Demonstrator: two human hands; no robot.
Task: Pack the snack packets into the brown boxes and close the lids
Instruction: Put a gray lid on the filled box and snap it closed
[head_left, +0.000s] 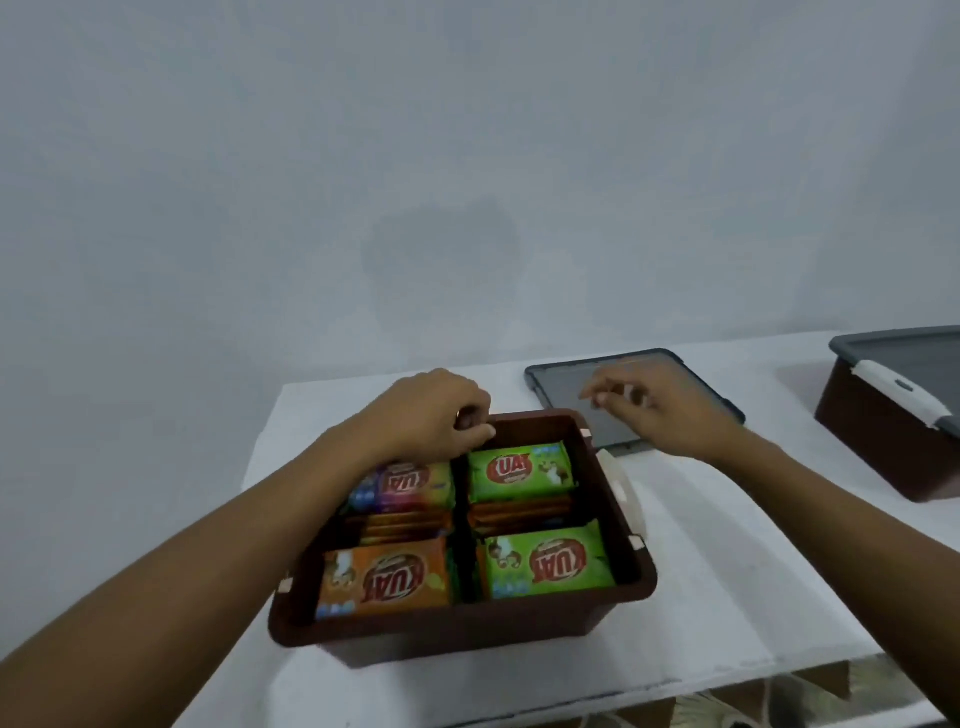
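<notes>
Your left hand (431, 410) is curled, knuckles up, at the far-left corner of the open brown box (462, 631); its fingertips press down at the far edge of the multicoloured packet (410, 486), but whether they pinch it or only touch it cannot be told. Your right hand (654, 410) hovers loosely half-open over the dark grey lid (675, 374), thumb and fingers spread and slightly blurred, holding nothing.

The open box sits on the white desk (727, 571), near its front edge. Four snack packets lie on top inside it, in two rows of two: the multicoloured one at far left, a green packet (522, 467) at far right, an orange packet (384, 577) at near left, and a second green packet (550, 564) at near right. Edges of further packets show beneath them, too hidden to count. A white latch (623, 493) hangs on the box's right side.

The grey lid lies flat on the desk just beyond the box's right corner. A second brown box (872, 441) stands well apart at the right edge, its grey lid on.
</notes>
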